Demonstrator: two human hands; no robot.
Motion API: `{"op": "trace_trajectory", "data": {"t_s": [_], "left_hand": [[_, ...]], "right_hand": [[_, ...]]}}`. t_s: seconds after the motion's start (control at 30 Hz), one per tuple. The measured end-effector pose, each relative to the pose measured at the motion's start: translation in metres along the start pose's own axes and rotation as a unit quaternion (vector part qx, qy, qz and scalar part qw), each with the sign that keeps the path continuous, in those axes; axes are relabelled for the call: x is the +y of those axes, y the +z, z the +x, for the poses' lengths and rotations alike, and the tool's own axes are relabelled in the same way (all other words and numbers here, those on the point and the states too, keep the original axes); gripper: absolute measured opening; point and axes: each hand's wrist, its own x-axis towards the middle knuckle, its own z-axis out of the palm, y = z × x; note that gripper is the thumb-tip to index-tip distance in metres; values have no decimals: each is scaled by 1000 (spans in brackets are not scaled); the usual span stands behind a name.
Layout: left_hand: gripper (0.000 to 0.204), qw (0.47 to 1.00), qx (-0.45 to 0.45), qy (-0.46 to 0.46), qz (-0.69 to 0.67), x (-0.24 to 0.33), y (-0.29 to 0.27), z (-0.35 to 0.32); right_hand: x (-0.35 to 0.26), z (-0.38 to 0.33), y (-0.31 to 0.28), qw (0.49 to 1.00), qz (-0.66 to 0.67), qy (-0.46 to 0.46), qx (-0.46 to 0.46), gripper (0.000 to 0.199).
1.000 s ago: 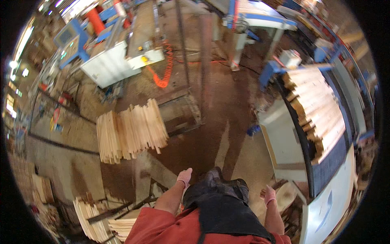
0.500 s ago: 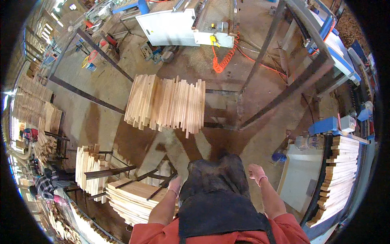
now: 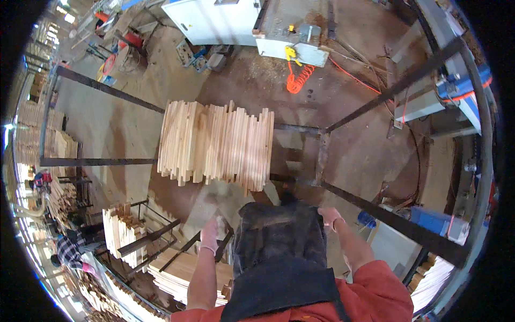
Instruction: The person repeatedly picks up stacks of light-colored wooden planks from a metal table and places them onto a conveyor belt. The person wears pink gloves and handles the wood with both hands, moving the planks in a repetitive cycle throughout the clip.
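Observation:
Ahead of my apron, a stack of narrow pale wooden boards (image 3: 214,142) lies across a dark metal frame (image 3: 112,162). My left hand (image 3: 209,235) hangs low on the left with nothing in it, its fingers loosely extended and somewhat blurred. On the other side, my right hand (image 3: 330,217) hangs beside my dark trousers, fingers loosely bent and apart from any board. Both hands look covered by pale pinkish gloves. Nearest to the left hand is a low metal rack with wide boards (image 3: 185,263) on it.
Another board pile (image 3: 122,231) stands at left, near a person in a checked shirt (image 3: 67,251). More boards (image 3: 429,282) lie at lower right by a blue box (image 3: 429,219). Ahead are a white cabinet (image 3: 214,24) and a coiled orange air hose (image 3: 298,80).
My view has shifted, and the board stack and frame sit nearer. My left hand has swung forward and left; my right hand is slightly farther forward, closer to my legs.

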Motion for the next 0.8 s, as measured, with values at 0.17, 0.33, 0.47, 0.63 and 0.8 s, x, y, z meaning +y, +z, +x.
{"op": "trace_trajectory", "data": {"t_s": [0.17,0.33,0.47,0.63,0.8], "left_hand": [[19,983,56,121,-130,-17,-7,94],[26,993,-76,41,-81,32,17,140],[32,988,-154,-16,-29,-11,55,195],[32,994,-94,-10,62,-83,107,308],[52,916,43,-212,-337,-114,120,412]], "right_hand": [[-15,128,-68,994,79,-9,81,21],[-88,200,-123,918,358,134,111,41],[-159,243,-123,849,491,186,60,62],[-162,331,-30,877,421,217,-83,74],[-128,414,83,928,324,154,-102,55]]}}
